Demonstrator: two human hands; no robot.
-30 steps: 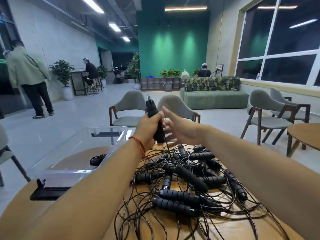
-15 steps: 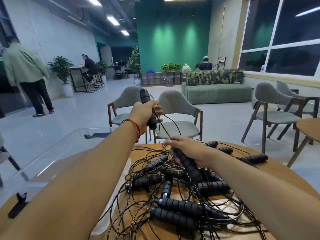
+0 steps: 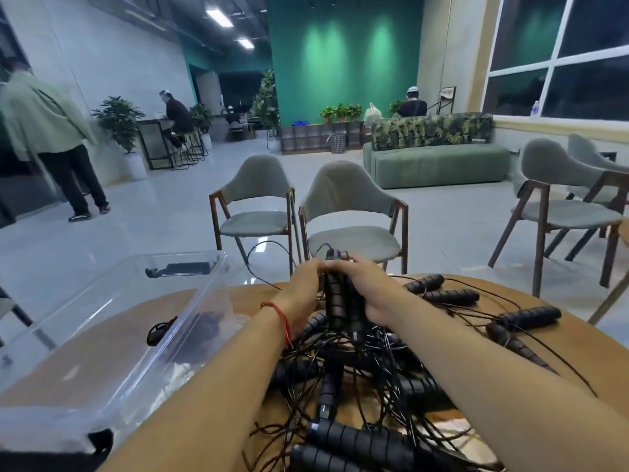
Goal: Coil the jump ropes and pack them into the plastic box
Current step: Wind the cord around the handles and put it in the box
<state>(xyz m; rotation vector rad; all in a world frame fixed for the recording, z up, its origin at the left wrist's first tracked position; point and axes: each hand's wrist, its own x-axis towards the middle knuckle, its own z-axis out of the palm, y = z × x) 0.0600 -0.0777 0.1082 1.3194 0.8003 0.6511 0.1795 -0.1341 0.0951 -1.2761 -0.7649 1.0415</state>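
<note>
A tangled heap of black jump ropes (image 3: pixel 367 396) with ribbed handles covers the round wooden table (image 3: pixel 578 349). Above the heap, my left hand (image 3: pixel 304 291) and my right hand (image 3: pixel 366 287) meet around two black handles (image 3: pixel 335 298) held upright side by side, each hand gripping from its own side. A thin cord loops off the handle tops toward the left. The clear plastic box (image 3: pixel 112 321) stands at the left of the table, with one coiled black rope (image 3: pixel 160 332) visible inside it.
Loose handles (image 3: pixel 442 296) lie at the table's far right side. Two grey chairs (image 3: pixel 350 212) stand just beyond the table and more at the right. A person (image 3: pixel 51 137) stands at far left; a green sofa (image 3: pixel 435 161) sits behind.
My right hand lifted a second handle from the heap and brought it beside the one in my left hand. My left hand came down, and both now hold the pair together.
</note>
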